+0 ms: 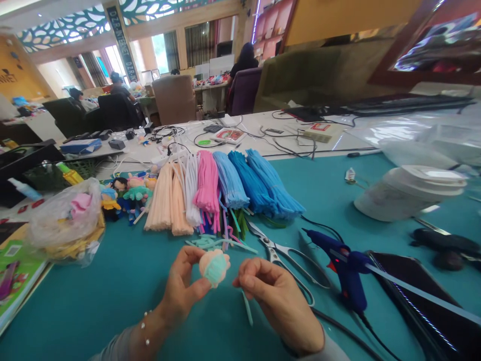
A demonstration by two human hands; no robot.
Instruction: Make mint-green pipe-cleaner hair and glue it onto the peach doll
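Note:
Between the thumb and fingers of my left hand [186, 286] is a small rounded pipe-cleaner piece [215, 268], peach around the edge with mint green across its front. Just to its right, my right hand [274, 296] is closed in a pinch. A short mint green pipe cleaner [247, 308] runs down from under those fingers; its upper end is hidden by them. More mint green pipe-cleaner pieces [214, 243] lie on the teal mat beyond my hands. Large metal scissors [278, 250] lie partly open behind my right hand.
Bundles of peach, white, pink and blue pipe cleaners [259, 183] line the mat's far side. Right of me are a blue glue gun [343, 271], a dark tablet-like slab [424, 301] and a white lidded tub [409, 193]. At left sit small dolls [137, 193] and a plastic bag [63, 220].

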